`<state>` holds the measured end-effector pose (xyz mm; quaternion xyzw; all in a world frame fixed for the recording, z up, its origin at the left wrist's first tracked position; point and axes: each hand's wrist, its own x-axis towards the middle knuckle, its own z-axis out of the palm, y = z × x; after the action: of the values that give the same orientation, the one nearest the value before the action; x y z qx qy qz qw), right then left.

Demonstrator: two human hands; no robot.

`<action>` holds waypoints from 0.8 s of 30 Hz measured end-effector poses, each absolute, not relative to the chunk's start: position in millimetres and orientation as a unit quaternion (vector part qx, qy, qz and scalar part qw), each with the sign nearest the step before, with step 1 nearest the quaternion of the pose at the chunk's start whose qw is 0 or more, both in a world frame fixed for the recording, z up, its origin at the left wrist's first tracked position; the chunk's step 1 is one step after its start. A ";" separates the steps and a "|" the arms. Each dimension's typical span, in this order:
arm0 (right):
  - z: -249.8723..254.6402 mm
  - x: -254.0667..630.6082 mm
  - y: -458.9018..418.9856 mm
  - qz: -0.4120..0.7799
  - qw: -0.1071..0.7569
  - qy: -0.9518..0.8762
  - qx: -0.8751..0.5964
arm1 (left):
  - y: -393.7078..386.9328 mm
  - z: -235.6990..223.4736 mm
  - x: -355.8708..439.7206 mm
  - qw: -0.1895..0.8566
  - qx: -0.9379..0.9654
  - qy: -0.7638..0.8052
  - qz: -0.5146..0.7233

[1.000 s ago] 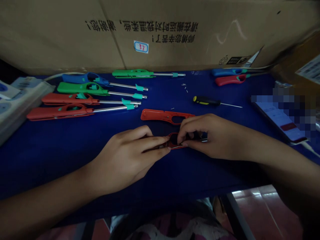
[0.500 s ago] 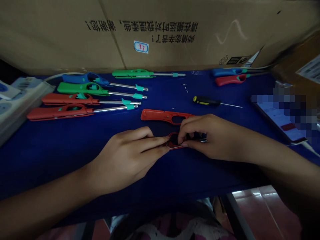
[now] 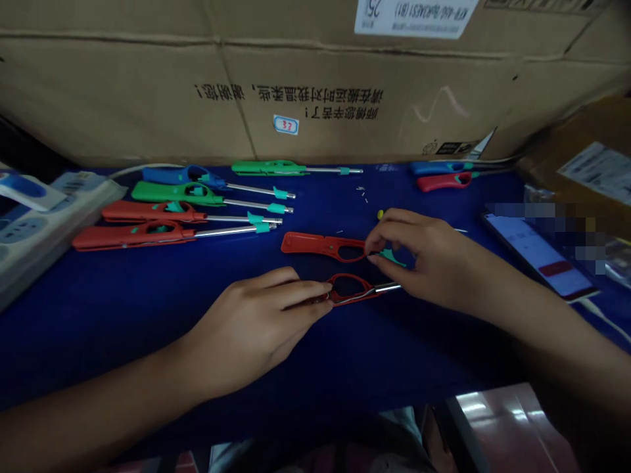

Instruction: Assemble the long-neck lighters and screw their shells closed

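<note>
The fingers of my left hand (image 3: 266, 322) are closed on the handle end of an opened red gas lighter (image 3: 352, 299). A thin wire runs along its lower edge, and its metal tube points right, passing partly under my right hand. My right hand (image 3: 419, 253) pinches the right end of a loose red casing half (image 3: 310, 244), which lies just beyond the opened lighter. A small teal piece (image 3: 392, 256) shows beneath the right palm. Behind that hand the screwdriver (image 3: 380, 214) is mostly hidden; only its yellow end and shaft tip show.
Several assembled lighters (image 3: 162, 192) lie at the back left, beside a white power strip (image 3: 54, 210). Tiny screws (image 3: 362, 194) are scattered in the middle. Farther right are blue and red lighters (image 3: 444, 181) and a phone (image 3: 537, 256). A cardboard box (image 3: 305, 72) stands behind.
My right hand has left the opened lighter and moved away from me to the end of the loose casing half. My left hand keeps its hold. The camera view has tilted up slightly.
</note>
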<state>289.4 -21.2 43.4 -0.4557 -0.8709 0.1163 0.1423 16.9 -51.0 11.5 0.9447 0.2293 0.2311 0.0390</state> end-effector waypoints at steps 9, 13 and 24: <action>39.9 300.8 -21.8 0.036 0.004 -0.853 -0.521 | -53.9 10.6 17.6 0.081 0.935 0.251 0.237; 42.3 308.5 -21.1 0.047 -0.029 -0.837 -0.545 | -53.0 10.1 18.3 0.077 0.935 0.247 0.242; 50.6 303.9 -20.8 0.136 0.076 -0.838 -0.523 | -53.0 9.3 17.3 0.090 0.933 0.251 0.242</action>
<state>303.9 -20.8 50.6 -0.5234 -0.8378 0.1357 0.0761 17.3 -53.0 9.3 0.9328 0.2514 0.2421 0.0899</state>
